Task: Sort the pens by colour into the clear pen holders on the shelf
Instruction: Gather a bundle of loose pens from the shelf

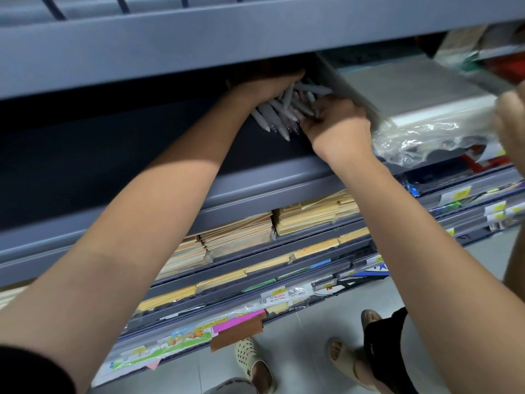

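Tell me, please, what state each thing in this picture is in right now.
left hand: inside the shelf, grips the bundle of pens from above.
right hand: pinches pens at the bundle's near side.
pens: pale grey, bunched together, tips pointing out and down.
plastic bag: crumpled, held by another person's hand.
envelopes: stacked flat on a lower shelf.

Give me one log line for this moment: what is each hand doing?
left hand: holds bundle of pale pens | right hand: pinches pens in bundle | place: inside shelf bay
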{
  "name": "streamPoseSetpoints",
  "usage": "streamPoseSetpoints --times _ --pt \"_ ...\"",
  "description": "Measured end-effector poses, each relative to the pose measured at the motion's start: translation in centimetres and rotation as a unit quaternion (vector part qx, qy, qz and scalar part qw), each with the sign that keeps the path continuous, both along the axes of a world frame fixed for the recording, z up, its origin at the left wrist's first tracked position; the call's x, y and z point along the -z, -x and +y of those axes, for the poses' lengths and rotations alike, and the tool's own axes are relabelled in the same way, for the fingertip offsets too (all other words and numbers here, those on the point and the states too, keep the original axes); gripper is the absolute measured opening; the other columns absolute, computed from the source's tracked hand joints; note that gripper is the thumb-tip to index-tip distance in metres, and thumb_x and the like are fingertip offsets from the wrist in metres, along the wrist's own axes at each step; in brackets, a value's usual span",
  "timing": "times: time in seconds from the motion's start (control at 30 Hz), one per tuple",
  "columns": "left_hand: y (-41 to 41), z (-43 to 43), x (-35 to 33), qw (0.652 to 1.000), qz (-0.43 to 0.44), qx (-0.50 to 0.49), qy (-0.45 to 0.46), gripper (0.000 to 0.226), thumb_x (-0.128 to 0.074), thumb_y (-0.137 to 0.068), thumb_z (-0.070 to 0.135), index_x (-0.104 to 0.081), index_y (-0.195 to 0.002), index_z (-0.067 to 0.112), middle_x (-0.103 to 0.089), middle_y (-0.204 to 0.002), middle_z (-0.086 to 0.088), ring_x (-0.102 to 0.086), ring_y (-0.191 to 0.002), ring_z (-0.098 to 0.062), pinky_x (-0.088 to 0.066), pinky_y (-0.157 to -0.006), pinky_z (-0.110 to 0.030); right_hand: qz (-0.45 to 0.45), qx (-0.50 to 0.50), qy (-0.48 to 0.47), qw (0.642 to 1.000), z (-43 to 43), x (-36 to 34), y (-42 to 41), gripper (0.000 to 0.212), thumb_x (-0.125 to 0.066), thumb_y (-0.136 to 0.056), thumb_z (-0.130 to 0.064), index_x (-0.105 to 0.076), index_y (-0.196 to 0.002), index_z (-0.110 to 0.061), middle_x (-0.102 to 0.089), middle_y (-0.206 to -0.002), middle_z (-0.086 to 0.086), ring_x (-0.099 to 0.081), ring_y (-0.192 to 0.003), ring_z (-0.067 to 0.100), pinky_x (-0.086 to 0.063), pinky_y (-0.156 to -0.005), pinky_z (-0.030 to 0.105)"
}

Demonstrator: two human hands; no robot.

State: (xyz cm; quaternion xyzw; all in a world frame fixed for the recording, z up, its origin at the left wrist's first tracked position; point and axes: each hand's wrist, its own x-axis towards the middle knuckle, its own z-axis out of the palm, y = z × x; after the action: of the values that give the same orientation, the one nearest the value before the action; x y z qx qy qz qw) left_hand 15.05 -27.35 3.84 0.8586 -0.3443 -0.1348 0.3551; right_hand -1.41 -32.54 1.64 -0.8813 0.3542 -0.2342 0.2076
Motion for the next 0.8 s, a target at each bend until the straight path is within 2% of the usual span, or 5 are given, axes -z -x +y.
streamPoseSetpoints --times 0.17,0.4,0.5,0.57,0.8 --pt "0.4 -0.9 -0.5 0.998 0.027 0.032 -0.045 0.039 -0.065 -0.088 0.051 -0.066 -0.11 0.018 -0.07 -0.108 -0.005 -0.068 -0.081 -0.011 -0.052 -0.061 -0.021 0.008 0.002 0.009 1.0 0.0 0.1 0.2 0.028 -0.061 -0.087 -0.035 -0.071 -0.111 -0.025 -0.072 -0.109 0.009 -0.066 -0.103 0.034 -0.052 -0.088 0.032" --pt "1.6 0.7 -1.2 0.992 -0.1 -0.036 -0.065 0.056 -0.036 -0.097 0.044 -0.045 -0.146 0.019 -0.045 -0.151 -0.013 -0.043 -0.138 -0.031 -0.035 -0.114 -0.044 0.043 -0.008 0.051 0.998 -0.3 0.0 0.2 0.031 -0.055 -0.089 -0.033 -0.07 -0.112 -0.018 -0.071 -0.107 0.012 -0.065 -0.1 0.037 -0.052 -0.081 0.032" --pt "0.6 2.5 -1.3 0.994 -0.06 -0.039 -0.086 0.039 -0.037 -0.089 0.036 -0.064 -0.1 0.01 -0.068 -0.1 -0.018 -0.07 -0.085 -0.022 -0.057 -0.077 -0.021 0.058 -0.016 0.038 0.997 -0.4 -0.4 -0.2 0.029 -0.056 -0.088 -0.033 -0.07 -0.107 -0.016 -0.071 -0.108 0.011 -0.065 -0.1 0.036 -0.048 -0.077 0.029" --pt "0.2 3.0 -1.0 0.99 -0.027 -0.056 -0.128 0.031 -0.038 -0.096 0.026 -0.052 -0.071 0.013 -0.053 -0.065 -0.008 -0.049 -0.047 -0.014 -0.037 -0.034 -0.007 0.06 -0.027 0.039 0.997 -0.2 -0.4 -0.1 0.029 -0.057 -0.087 -0.036 -0.071 -0.105 -0.018 -0.071 -0.107 0.009 -0.065 -0.101 0.035 -0.048 -0.079 0.029" --pt "-0.1 3.1 -0.5 0.977 0.029 -0.05 -0.203 0.041 -0.025 -0.1 0.008 -0.051 -0.069 0.001 -0.052 -0.067 -0.014 -0.052 -0.049 -0.021 -0.037 -0.026 -0.013 0.04 -0.056 0.029 0.997 0.0 -0.5 0.4 0.034 -0.058 -0.087 -0.052 -0.071 -0.105 -0.026 -0.071 -0.112 0.005 -0.064 -0.105 0.034 -0.049 -0.085 0.031"
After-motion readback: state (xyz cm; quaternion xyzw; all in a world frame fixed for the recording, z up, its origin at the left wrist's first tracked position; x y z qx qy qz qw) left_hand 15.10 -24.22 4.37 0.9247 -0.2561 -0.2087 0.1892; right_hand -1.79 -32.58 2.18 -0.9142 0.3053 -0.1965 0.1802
